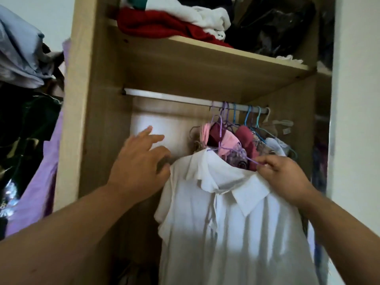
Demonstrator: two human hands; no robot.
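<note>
The white shirt (226, 212) hangs on a purple hanger (224, 150) below the rail (164, 96), in front of the hung clothes (246, 138) crowded at the rail's right end. The right hand (281, 177) pinches the hanger's wire at the collar. The left hand (139, 163), fingers spread and loose, is at the shirt's shoulder edge. Left of the shirt the rail runs bare to the side panel (82, 99). Above the rail, a shelf (205, 64) holds a red garment (164, 25) and white clothes (205, 15).

One wide-angle camera, worn on the head, faces into the open wardrobe (82, 120) from below its shelf (205, 75) — the underside shows. It stands near: the white shirt (236, 233) on its purple hanger (251, 160) fills the lower middle, and the rail (164, 96) slopes down rightward, the view tilted.
</note>
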